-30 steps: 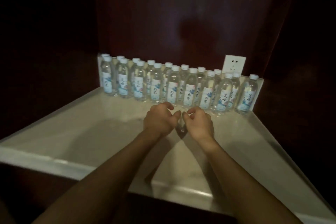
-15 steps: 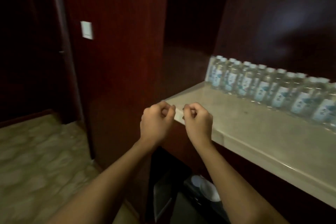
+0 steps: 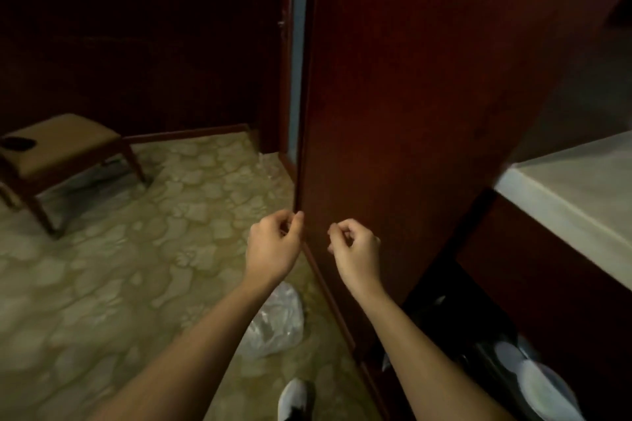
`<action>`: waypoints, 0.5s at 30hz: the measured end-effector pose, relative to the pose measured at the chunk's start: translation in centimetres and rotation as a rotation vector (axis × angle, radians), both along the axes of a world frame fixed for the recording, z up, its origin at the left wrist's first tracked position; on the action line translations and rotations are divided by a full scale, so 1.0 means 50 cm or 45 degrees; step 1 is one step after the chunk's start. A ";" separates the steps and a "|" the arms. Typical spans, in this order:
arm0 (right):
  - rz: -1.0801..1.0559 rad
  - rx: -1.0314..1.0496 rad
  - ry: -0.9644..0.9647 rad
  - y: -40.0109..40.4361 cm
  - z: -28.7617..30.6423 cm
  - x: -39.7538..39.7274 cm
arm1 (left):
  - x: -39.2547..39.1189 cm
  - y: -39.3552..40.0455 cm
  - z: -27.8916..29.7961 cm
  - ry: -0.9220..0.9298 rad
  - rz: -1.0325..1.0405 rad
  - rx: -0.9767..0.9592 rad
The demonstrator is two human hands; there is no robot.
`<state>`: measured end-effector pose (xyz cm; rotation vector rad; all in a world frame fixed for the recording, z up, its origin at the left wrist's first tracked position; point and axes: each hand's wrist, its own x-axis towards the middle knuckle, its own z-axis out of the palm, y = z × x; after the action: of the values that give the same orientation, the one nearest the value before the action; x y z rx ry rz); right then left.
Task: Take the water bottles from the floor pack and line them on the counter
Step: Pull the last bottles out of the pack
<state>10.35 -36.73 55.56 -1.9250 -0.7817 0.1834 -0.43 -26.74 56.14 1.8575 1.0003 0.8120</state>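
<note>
Both hands empty, left hand point(image 3: 273, 246) and right hand point(image 3: 355, 249) fingers loosely curled. Stoop to crumpled plastic wrap point(image 3: 273, 321) below them; check for bottles.

stool point(image 3: 58, 143) far left on floor point(image 3: 119, 249), plastic wrap point(image 3: 277, 321) beside wall panel point(image 3: 410, 113), counter point(image 3: 574, 188) right

Patterned beige carpet floor point(image 3: 113, 270) bearing a crumpled clear plastic wrap point(image 3: 277, 325) near the dark wood panel's base, a wooden stool point(image 3: 61, 150) at far left, and a white shoe point(image 3: 295, 400) at the bottom edge; pale stone counter point(image 3: 574, 188) at right, only its corner visible
</note>
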 end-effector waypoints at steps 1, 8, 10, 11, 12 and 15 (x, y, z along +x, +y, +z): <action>0.029 -0.032 0.057 0.030 -0.032 0.004 | 0.000 0.026 -0.020 0.037 0.018 -0.032; 0.172 -0.325 0.495 0.233 -0.257 0.085 | 0.053 0.223 -0.195 0.351 0.007 -0.270; 0.208 -0.440 0.651 0.283 -0.328 0.109 | 0.078 0.272 -0.244 0.451 -0.037 -0.347; 0.231 -0.502 0.731 0.303 -0.365 0.116 | 0.089 0.291 -0.270 0.503 -0.067 -0.362; 0.251 -0.565 0.798 0.321 -0.401 0.121 | 0.096 0.307 -0.296 0.548 -0.090 -0.386; 0.280 -0.743 0.930 0.364 -0.505 0.117 | 0.101 0.351 -0.387 0.627 -0.105 -0.522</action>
<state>16.23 -18.51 30.31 -2.0614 -0.4528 1.2869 4.63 -9.21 36.78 1.7491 1.2691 0.0745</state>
